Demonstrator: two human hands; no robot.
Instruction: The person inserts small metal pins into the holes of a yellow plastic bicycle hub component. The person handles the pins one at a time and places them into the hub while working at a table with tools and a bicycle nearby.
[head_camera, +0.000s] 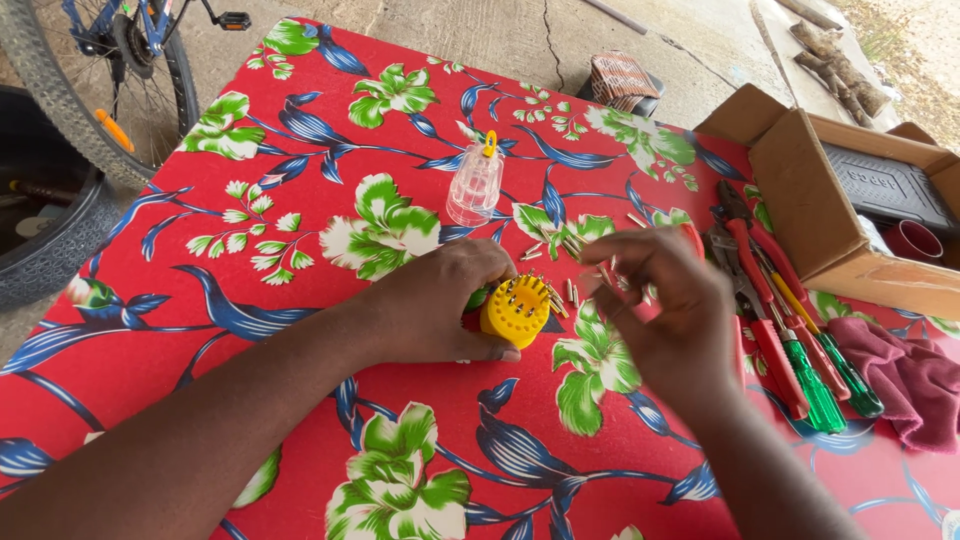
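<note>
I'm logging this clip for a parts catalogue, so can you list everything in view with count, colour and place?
bit holder: one, yellow round, table centre, some bits standing in it
loose bits: many, metal, scattered beyond the holder
clear cap: one, transparent with yellow loop, upright behind the holder
tablecloth: one, red with green and white flowers
screwdrivers: two green-handled, right side
pliers: red-handled, count unclear, beside the screwdrivers
cloth: one, maroon, right edge
cardboard box: one, brown, open, upper right
bicycle wheel: one, upper left
tyre: one, black, left edge
left hand: steadies the holder
right hand: fingers pinched together; contents hidden
</note>
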